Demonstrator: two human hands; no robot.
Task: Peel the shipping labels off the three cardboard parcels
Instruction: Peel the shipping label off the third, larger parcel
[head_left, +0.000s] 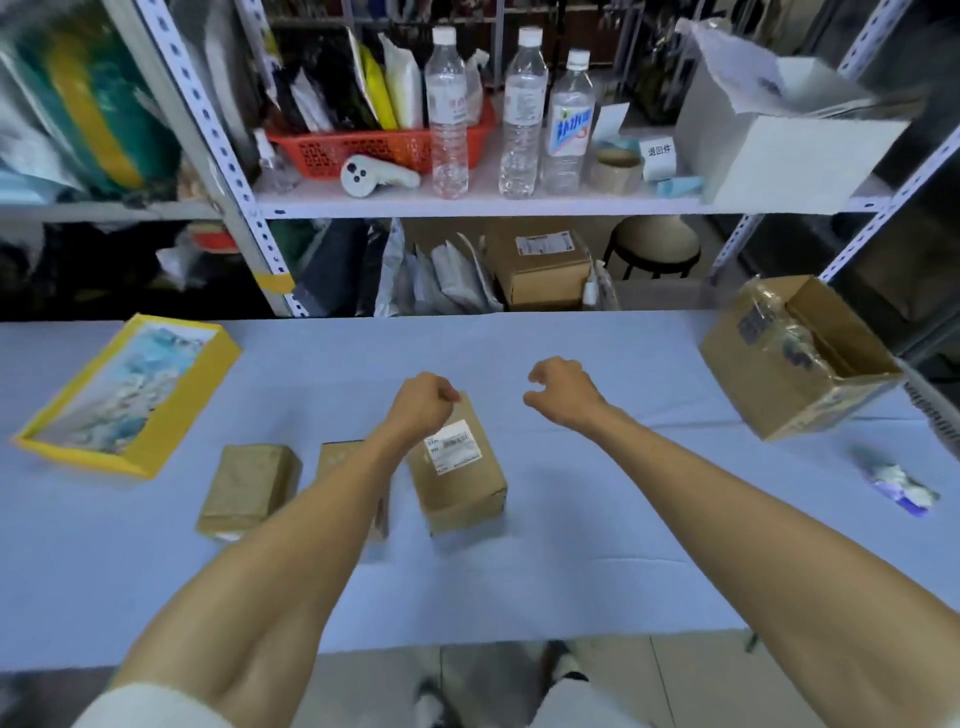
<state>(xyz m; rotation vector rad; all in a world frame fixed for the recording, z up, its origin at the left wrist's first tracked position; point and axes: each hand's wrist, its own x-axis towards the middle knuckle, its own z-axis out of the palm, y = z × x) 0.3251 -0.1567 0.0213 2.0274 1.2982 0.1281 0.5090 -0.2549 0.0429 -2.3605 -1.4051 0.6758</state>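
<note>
The light, stiff parcel sits under the left hand, which curls at its far edge, grip unclear; the right hand hovers beside it, loosely curled and empty, and the thin label probably tears easily, so a corner is best.

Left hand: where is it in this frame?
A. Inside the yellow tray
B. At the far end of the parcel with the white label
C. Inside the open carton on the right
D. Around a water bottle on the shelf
B: the left hand is at the far end of the parcel, just beyond its white label, with fingers curled.
</note>
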